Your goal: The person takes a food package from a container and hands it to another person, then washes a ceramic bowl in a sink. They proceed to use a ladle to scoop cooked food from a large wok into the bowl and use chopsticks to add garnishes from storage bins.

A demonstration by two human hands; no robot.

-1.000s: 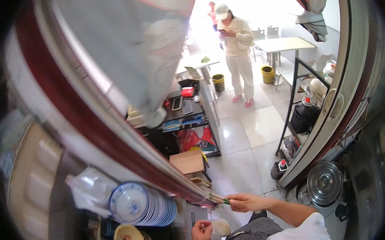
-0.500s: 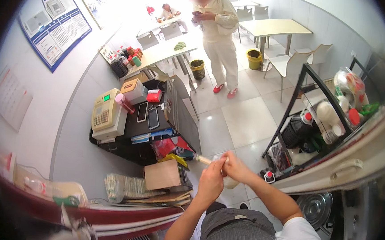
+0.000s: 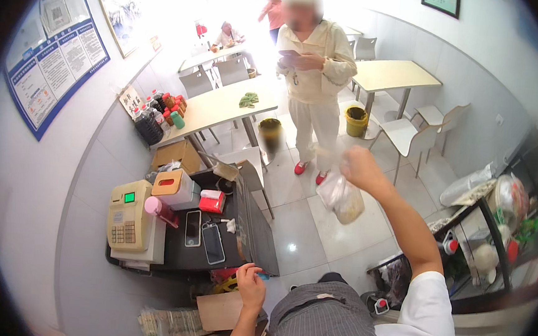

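My right hand (image 3: 361,168) is raised and stretched forward, its fingers closed on the top of a whitish, partly see-through plastic bag (image 3: 346,203). The bag hangs full below the hand, with something pale yellow inside that I cannot make out. Facing me stands a person (image 3: 317,65) in light clothes and red shoes, holding a phone (image 3: 289,54). Down by the near end of the black counter (image 3: 255,236) is my left hand (image 3: 250,285), fingers loosely bent and apart, with nothing visible in it.
On the counter stand a beige cash register (image 3: 127,214), a tissue box (image 3: 174,186), a pink bottle (image 3: 161,210) and two phones (image 3: 214,244). A black rack (image 3: 495,240) with bottles and bags is at right. Tables, chairs and yellow-rimmed bins (image 3: 356,121) lie beyond.
My hands have parted. The right one has carried the plastic bag forward toward the person, while the left has dropped back toward the counter. My view has turned and moved closer to the counter.
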